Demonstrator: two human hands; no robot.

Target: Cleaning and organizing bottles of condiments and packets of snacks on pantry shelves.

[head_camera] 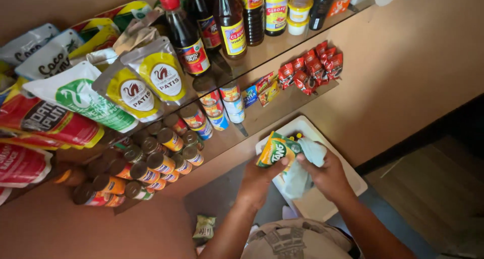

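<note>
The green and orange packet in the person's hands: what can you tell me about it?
The green and orange foil-like packet is small, flat and glossy, green at its edges and orange in the middle. It is tilted. The left hand grips its lower edge, thumb on its face. The right hand presses a pale blue-grey cloth against its right side. It is held over a white tray, below the shelves.

Warm, fairly dim indoor light fills the scene, brightest on the tan wall at upper right. The bottles and glossy pouches carry small glare spots. The floor at lower right sinks into shadow. The wide lens bends the shelves toward the edges, and the whole picture is slightly soft.
</note>
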